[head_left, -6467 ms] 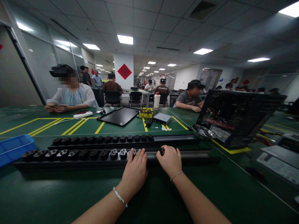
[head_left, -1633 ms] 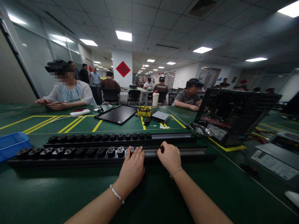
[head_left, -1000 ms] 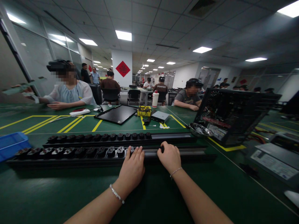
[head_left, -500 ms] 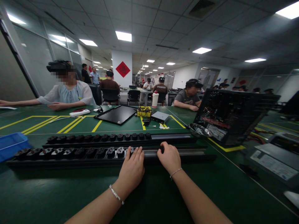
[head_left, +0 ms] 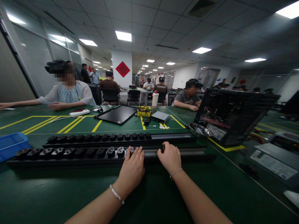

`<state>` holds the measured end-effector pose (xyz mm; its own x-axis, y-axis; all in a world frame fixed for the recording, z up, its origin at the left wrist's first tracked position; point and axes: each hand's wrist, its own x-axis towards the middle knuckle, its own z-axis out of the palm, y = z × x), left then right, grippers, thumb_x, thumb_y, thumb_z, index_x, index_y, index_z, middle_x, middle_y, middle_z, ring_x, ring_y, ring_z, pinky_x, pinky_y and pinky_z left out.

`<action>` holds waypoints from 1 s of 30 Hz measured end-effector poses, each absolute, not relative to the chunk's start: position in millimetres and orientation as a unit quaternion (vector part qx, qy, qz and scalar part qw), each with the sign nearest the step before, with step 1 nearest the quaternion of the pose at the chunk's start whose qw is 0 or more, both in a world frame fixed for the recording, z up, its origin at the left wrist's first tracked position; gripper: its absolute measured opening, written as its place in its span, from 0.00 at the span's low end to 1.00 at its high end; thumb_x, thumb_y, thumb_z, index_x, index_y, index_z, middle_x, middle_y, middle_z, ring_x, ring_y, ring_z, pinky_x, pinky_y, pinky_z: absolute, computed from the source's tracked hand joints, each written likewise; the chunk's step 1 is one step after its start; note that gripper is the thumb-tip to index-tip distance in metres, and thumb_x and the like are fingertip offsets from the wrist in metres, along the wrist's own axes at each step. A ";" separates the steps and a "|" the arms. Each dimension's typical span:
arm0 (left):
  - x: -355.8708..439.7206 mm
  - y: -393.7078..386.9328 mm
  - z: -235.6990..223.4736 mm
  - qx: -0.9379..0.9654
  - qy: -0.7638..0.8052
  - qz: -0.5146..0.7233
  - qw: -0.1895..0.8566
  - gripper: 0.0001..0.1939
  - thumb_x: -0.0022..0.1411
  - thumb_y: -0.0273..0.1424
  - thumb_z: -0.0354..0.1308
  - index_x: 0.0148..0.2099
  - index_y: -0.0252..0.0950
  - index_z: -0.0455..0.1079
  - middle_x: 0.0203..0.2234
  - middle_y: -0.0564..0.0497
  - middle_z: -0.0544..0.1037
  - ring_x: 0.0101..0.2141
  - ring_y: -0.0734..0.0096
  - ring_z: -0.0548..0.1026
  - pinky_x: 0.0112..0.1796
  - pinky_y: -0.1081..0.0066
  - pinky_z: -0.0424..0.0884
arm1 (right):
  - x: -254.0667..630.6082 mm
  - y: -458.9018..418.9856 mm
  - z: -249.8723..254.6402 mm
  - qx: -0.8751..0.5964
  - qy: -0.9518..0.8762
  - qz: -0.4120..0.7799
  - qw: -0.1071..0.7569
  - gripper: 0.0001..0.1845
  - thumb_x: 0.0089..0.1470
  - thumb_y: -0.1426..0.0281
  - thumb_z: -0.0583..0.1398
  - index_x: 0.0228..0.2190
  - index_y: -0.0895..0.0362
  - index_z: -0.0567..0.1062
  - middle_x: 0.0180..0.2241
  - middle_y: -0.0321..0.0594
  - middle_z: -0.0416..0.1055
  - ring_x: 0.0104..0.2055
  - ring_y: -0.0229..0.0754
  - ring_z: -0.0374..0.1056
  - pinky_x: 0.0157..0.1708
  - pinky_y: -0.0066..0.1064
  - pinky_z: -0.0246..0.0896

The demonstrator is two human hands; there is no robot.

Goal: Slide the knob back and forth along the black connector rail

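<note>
Nearest, the green table (head_left: 154,202) stretches between the two forearms up to the long black rail (head_left: 70,163) at the fingertips. The left hand (head_left: 133,166) lies palm down on the rail with its fingers stretched out; its thumb is out of sight. The right hand (head_left: 171,157), just beside it, pinches a small dark piece (head_left: 163,149) between curled fingers; the piece is mostly covered, so its direction cannot be told.

The rail's long axis runs left to right across the front of both hands. A row of black socket pieces (head_left: 80,151) fills it leftward from the left hand, faces upward. Between the hands the grey channel shows, and it runs on past the right hand to the rail's right end. The left end reaches near a blue tray (head_left: 14,144), well left of the left hand.

Beyond the fingertips lies a second rail (head_left: 171,136), nearly parallel, with its pieces also to the left. A metal bowl (head_left: 200,130) sits near its right end, and a computer case (head_left: 230,113) stands tilted beyond, right of the right hand. Farther off are a dark flat panel (head_left: 118,114) and a grey box (head_left: 160,116).
</note>
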<state>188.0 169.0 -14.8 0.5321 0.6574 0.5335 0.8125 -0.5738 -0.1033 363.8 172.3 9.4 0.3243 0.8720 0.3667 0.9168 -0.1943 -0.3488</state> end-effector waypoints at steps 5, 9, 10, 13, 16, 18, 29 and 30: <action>188.3 168.8 -14.3 -0.858 -0.429 -0.226 0.171 0.21 0.60 0.28 0.46 0.54 0.32 0.66 0.55 0.41 0.69 0.55 0.58 0.65 0.59 0.50 0.48 | 364.1 171.9 11.4 -0.773 -0.580 -0.035 0.254 0.10 0.50 0.67 0.53 0.34 0.57 0.70 0.36 0.43 0.73 0.44 0.46 0.65 0.51 0.41 0.46; 188.2 169.6 -16.0 -0.857 -0.429 -0.229 0.171 0.21 0.60 0.28 0.46 0.54 0.32 0.66 0.54 0.41 0.69 0.55 0.59 0.65 0.60 0.50 0.47 | 365.6 172.3 10.8 -0.777 -0.577 -0.032 0.249 0.11 0.50 0.66 0.53 0.35 0.57 0.70 0.37 0.43 0.72 0.45 0.46 0.65 0.53 0.43 0.44; 188.1 169.9 -16.5 -0.857 -0.428 -0.230 0.173 0.21 0.59 0.28 0.46 0.54 0.31 0.66 0.54 0.41 0.69 0.55 0.59 0.65 0.60 0.50 0.47 | 365.9 172.5 10.7 -0.778 -0.576 -0.031 0.248 0.11 0.50 0.66 0.53 0.36 0.57 0.70 0.37 0.43 0.72 0.45 0.46 0.65 0.53 0.43 0.44; 187.8 170.3 -17.2 -0.855 -0.428 -0.231 0.180 0.21 0.59 0.28 0.46 0.54 0.32 0.66 0.54 0.41 0.69 0.55 0.59 0.65 0.59 0.50 0.47 | 366.5 172.7 10.9 -0.779 -0.577 -0.030 0.244 0.11 0.51 0.66 0.53 0.36 0.57 0.70 0.37 0.44 0.72 0.45 0.46 0.65 0.52 0.42 0.44; 187.8 170.0 -16.3 -0.854 -0.427 -0.233 0.185 0.21 0.59 0.28 0.46 0.54 0.32 0.67 0.54 0.41 0.69 0.55 0.59 0.66 0.59 0.50 0.47 | 366.1 172.2 11.5 -0.777 -0.580 -0.033 0.243 0.11 0.51 0.66 0.53 0.35 0.56 0.70 0.36 0.44 0.72 0.44 0.46 0.65 0.51 0.41 0.46; 188.1 169.7 -15.4 -0.854 -0.427 -0.234 0.186 0.21 0.59 0.28 0.47 0.53 0.32 0.67 0.54 0.41 0.70 0.54 0.58 0.66 0.59 0.50 0.47 | 365.4 171.4 11.6 -0.775 -0.581 -0.038 0.245 0.10 0.51 0.66 0.53 0.35 0.56 0.70 0.36 0.43 0.73 0.44 0.45 0.65 0.50 0.39 0.47; 189.1 170.2 -13.5 -0.860 -0.426 -0.225 0.170 0.21 0.59 0.27 0.47 0.53 0.30 0.67 0.54 0.40 0.69 0.55 0.58 0.65 0.60 0.50 0.48 | 367.3 169.9 9.3 -0.767 -0.583 -0.036 0.265 0.11 0.50 0.66 0.54 0.36 0.55 0.69 0.36 0.41 0.72 0.43 0.44 0.66 0.45 0.34 0.51; 189.1 170.2 -13.5 -0.860 -0.425 -0.225 0.171 0.21 0.59 0.27 0.47 0.54 0.30 0.67 0.54 0.40 0.69 0.55 0.58 0.65 0.60 0.51 0.48 | 367.4 169.6 9.5 -0.768 -0.581 -0.033 0.267 0.12 0.50 0.66 0.54 0.37 0.56 0.69 0.36 0.41 0.72 0.43 0.44 0.66 0.45 0.34 0.51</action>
<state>189.1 170.2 -13.5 0.5377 0.6546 0.5314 0.8080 -0.5802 -0.1028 367.4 169.6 9.5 0.3217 0.8748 0.3621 0.9106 -0.1810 -0.3716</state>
